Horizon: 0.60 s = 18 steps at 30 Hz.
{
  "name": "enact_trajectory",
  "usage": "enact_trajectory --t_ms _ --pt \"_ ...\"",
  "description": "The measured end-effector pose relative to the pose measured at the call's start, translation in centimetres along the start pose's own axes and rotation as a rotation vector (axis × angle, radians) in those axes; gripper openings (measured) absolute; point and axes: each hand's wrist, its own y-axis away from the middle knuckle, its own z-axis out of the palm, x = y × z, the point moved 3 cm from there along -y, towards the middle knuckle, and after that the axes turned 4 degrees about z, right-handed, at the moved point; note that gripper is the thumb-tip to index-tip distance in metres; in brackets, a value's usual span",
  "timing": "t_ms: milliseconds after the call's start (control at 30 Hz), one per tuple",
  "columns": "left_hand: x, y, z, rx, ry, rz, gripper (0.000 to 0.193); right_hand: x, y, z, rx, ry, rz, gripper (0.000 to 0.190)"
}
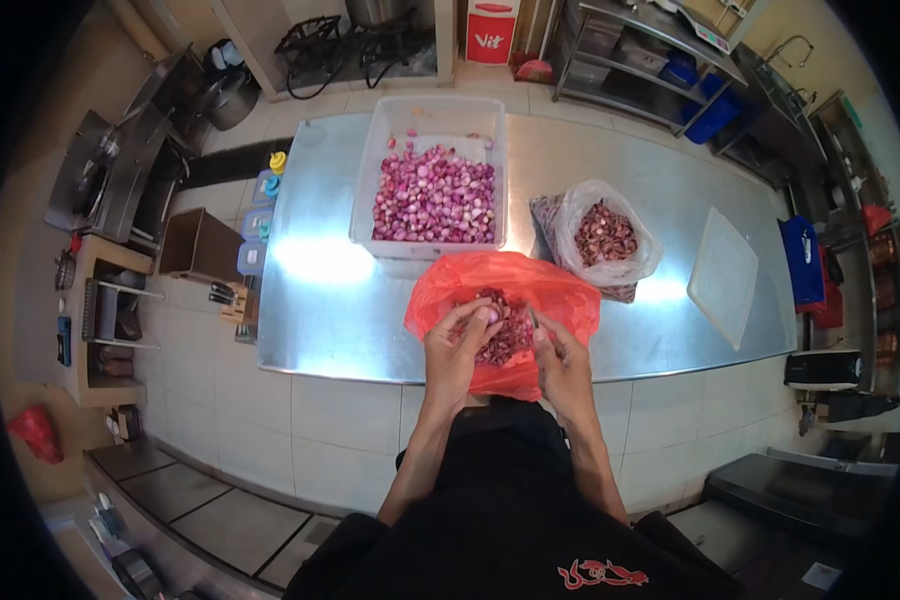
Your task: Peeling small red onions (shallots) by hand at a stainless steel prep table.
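My left hand [459, 337] pinches a shallot [493, 314] between thumb and fingers. To its right, my right hand [562, 356] grips a small knife [533, 318], its blade pointing up and left, apart from the shallot. Both hands are over an open red plastic bag [435, 281] at the near edge of the steel table; reddish-brown shallot skins [501, 349] lie in it. Beyond the bag, a clear plastic bin [429, 250] holds many peeled pink-purple shallots [435, 195]. A clear plastic bag [640, 262] with brownish-red unpeeled-looking shallots or skins [605, 234] stands open on the right.
The steel table [330, 330] spans the area before me. On its right side lies a translucent plastic lid [724, 277]. At the left edge are lidded containers [253, 256] and a knife block [238, 304]. A brown bin [199, 244] stands left of the table.
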Motion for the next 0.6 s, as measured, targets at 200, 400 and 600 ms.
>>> enact_trajectory --t_ms 200,400,600 --pt "-0.4 -0.1 -0.2 -0.018 0.047 -0.039 0.024 0.1 0.9 0.6 0.015 -0.058 0.126 0.023" --pt "0.1 0.3 0.3 -0.036 0.168 -0.076 0.023 -2.2 2.0 1.5 -0.164 -0.017 -0.060 0.037" --pt "0.1 0.7 0.0 -0.048 0.211 -0.110 0.020 -1.7 1.9 2.1 -0.208 0.085 -0.159 0.040"
